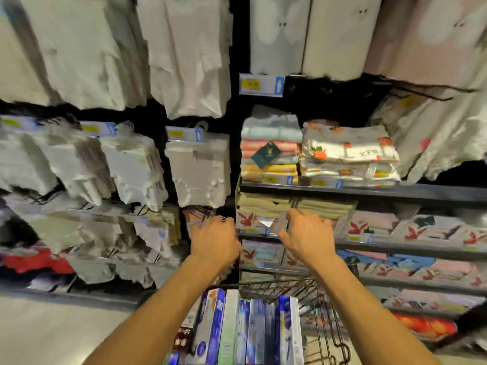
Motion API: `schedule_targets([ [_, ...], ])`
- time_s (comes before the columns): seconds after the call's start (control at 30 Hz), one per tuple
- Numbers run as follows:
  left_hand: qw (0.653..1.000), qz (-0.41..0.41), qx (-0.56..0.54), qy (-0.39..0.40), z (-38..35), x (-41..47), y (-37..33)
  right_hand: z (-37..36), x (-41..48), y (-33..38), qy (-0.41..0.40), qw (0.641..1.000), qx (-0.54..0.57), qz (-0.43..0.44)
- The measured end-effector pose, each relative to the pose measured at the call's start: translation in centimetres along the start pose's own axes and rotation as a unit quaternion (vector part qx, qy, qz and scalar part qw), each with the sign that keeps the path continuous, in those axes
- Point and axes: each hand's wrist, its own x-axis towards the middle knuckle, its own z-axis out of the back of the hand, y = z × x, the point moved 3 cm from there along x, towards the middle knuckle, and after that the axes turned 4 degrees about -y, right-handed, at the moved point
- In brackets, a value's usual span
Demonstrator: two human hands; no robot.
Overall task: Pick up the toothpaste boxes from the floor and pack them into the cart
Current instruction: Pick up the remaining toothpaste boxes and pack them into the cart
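Note:
Several toothpaste boxes [237,330] stand upright side by side in the wire cart [325,314] at the bottom centre; they are blue, white and pale green. Both my arms reach forward above the cart toward the shelves. My left hand [213,239] is seen from the back, its fingers bent away from me, and I see nothing in it. My right hand [307,234] hovers with fingers spread and relaxed, holding nothing. No toothpaste box shows on the visible floor.
Store shelves [369,192] ahead hold folded towels [271,146] and boxed sets with a red rabbit logo [358,227]. Packaged white linens [197,169] hang on the left. Pale floor [52,333] shows at the bottom left. The frame is motion-blurred.

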Motion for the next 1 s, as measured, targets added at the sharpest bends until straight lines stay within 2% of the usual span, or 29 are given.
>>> schedule_targets([
  [0.17,0.996,0.077,0.021,-0.044,5.9,-2.8,6.6,4.6,0.7,7.5,-0.030,0.997,0.016,0.063],
  [0.37,0.968,0.241,0.003,-0.070,9.1,-12.7,19.1,5.8,-1.9,23.1,-0.010,0.971,0.084,0.222],
  [0.5,0.924,0.376,0.014,-0.072,11.4,-24.5,27.8,7.1,-7.5,35.7,0.019,0.927,0.129,0.352],
  [0.63,0.870,0.487,0.030,-0.073,13.1,-37.6,34.4,8.7,-16.3,47.1,0.006,0.872,0.162,0.461],
  [0.77,0.812,0.580,0.024,-0.066,13.8,-51.0,39.1,9.2,-26.9,57.1,0.050,0.831,0.183,0.523],
  [1.0,0.749,0.661,0.012,-0.031,13.0,-70.2,45.6,7.4,-42.9,69.9,0.093,0.766,0.206,0.601],
])
